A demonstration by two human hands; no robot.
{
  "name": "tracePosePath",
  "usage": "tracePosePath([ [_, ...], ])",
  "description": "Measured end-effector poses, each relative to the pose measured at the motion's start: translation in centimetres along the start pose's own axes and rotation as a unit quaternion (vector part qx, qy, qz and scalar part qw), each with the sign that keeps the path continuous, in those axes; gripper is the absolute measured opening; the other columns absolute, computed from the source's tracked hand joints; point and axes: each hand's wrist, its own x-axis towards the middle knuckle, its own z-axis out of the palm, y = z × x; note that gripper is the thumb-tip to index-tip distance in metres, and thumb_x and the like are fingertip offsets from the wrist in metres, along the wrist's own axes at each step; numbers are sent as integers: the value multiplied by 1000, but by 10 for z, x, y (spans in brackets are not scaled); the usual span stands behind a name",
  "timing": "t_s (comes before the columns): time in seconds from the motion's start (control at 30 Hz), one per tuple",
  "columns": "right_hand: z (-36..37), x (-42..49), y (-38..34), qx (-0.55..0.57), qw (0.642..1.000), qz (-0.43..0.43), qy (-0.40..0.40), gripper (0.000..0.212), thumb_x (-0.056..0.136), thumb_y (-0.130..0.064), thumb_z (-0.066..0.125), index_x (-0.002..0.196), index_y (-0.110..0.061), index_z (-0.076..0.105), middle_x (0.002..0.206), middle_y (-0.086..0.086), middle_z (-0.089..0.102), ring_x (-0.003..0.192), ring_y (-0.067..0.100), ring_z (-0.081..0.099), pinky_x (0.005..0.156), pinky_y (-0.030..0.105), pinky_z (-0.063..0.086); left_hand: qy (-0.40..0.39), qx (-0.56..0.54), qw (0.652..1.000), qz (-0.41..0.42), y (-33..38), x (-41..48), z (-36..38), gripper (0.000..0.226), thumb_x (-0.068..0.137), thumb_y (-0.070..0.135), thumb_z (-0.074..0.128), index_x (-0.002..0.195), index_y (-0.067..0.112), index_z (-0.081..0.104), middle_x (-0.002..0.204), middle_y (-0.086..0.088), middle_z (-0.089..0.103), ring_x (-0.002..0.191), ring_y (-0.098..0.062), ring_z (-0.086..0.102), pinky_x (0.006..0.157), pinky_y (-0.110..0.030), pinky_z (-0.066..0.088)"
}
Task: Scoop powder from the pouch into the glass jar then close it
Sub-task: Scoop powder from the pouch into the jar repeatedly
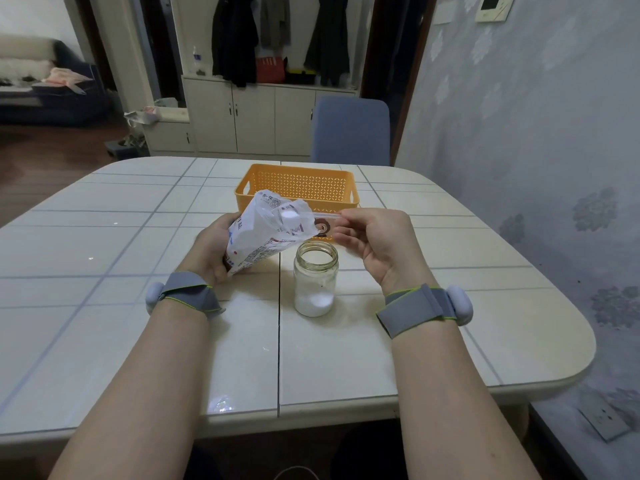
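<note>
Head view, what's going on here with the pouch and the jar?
A person is mid-scoop. The left hand grips the white pouch, tilted toward the open glass jar on the table. The right hand pinches a clear spoon whose bowl sits in the pouch mouth with white powder. The jar holds a little powder and has no lid on. An orange basket stands behind.

Dim, soft light; wide-angle bending at edges
</note>
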Motion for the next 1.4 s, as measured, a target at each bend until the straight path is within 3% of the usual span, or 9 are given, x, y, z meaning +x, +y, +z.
tracePosePath([
  [0.2,-17,-6,-3,19,999,-19,17,14,90,7,63,77,9,66,55,11,62,42,14,59,44,18,53,-6,17,1000,1,1,2,0,34,101,16,47,79,16,73,62,-5,68,48,-22,63,45,-24,52],
  [0.3,-25,-10,-5,28,999,-20,22,10,90,7,63,83,11,67,57,11,63,43,14,59,45,19,53,-15,17,1000,2,0,3,-2,50,101,18,45,63,19,76,61,-5,66,47,-22,61,43,-22,49],
  [0.4,-32,-13,-6,30,999,-26,30,8,89,7,64,83,10,67,57,11,62,44,15,59,44,20,53,-15,41,999,2,1,4,-3,37,103,16,43,77,17,68,62,-8,63,43,-20,59,39,-17,45],
  [0.53,-44,-17,-3,27,999,-23,28,10,89,6,64,80,9,68,55,10,62,42,14,58,43,19,53,-58,56,997,19,2,0,1,65,107,9,33,55,15,72,43,1,58,31,-12,54,33,-12,38],
  [0.67,-47,-19,1,3,1000,-17,1,7,90,6,64,87,12,68,57,12,61,42,15,57,44,19,52,-21,65,998,17,3,2,0,36,107,7,34,80,16,56,42,2,57,30,-12,52,33,-12,38],
  [0.87,-44,-20,7,-29,998,-41,-47,6,89,6,67,90,11,69,62,14,61,47,18,58,48,22,53,-18,9,1000,0,-1,3,-2,56,103,14,40,59,17,75,53,-2,63,40,-17,60,42,-18,48],
  [1.03,-42,-21,7,-40,995,-65,-60,5,87,5,69,82,5,71,63,13,61,48,18,58,46,23,51,24,-20,999,-35,2,0,0,21,94,26,51,81,16,63,62,-7,59,44,-21,59,41,-25,49],
  [1.27,-43,-21,10,-57,994,-81,-42,10,85,9,64,78,3,71,57,9,57,47,18,49,41,22,38,23,-12,999,-39,1,4,-2,20,95,27,52,82,16,63,62,-8,58,42,-21,58,40,-25,49],
  [1.4,-44,-22,14,-43,994,-95,-28,13,85,9,63,75,2,70,58,10,55,47,18,46,41,22,34,0,-10,999,-35,-3,10,0,36,99,23,46,70,16,66,52,-4,57,38,-19,55,38,-20,46],
])
